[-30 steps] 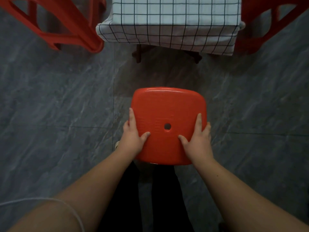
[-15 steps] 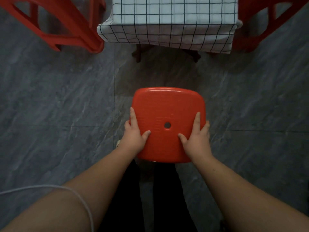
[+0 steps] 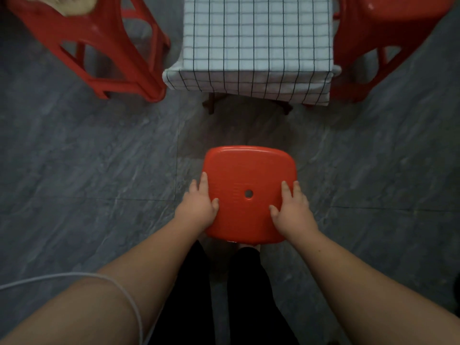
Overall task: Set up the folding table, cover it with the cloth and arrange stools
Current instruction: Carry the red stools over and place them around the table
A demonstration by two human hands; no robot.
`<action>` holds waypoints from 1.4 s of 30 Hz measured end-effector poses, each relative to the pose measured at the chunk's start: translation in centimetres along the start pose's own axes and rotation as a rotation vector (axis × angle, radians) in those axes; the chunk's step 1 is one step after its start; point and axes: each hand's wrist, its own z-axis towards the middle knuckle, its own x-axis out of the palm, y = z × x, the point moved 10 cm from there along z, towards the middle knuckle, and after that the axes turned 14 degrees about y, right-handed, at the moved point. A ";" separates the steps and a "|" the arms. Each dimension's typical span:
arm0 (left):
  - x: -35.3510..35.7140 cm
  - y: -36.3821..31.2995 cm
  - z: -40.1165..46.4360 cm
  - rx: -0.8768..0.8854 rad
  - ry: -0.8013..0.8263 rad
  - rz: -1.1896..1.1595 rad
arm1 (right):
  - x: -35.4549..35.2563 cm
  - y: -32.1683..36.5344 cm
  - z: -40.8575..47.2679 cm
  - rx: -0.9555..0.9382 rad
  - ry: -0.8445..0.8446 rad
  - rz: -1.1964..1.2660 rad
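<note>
**Third stool held in front of the covered table**

The floor (image 3: 87,183) of grey tiles fills the view. At the top stands the table (image 3: 211,105), only its dark feet showing under the checked cloth (image 3: 256,41) that drapes over its near edge. 2 red stools flank it: the left stool (image 3: 104,53) and the right stool (image 3: 373,46), each just beside a table side.

The 3rd stool (image 3: 249,175) sits between the person and the table, well apart from the cloth's hem. To place it well, it likely needs sliding straight forward, square to the near edge, and stopping short of the hanging cloth.

Both arms reach forward and down. The left hand (image 3: 199,207) grips the seat's left edge, thumb on top; the right hand (image 3: 293,210) grips the right edge the same way.
</note>
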 end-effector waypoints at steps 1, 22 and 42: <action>-0.9 -0.5 -1.6 0.008 -0.016 0.028 | -0.9 0.8 -1.4 -0.025 -0.005 -0.022; -8.3 -4.4 -36.7 0.199 -0.205 0.325 | -10.9 8.4 -34.0 -0.301 -0.142 -0.267; -8.0 -18.4 -38.9 0.372 -0.208 0.519 | -17.9 -2.1 -39.3 -0.135 -0.322 -0.040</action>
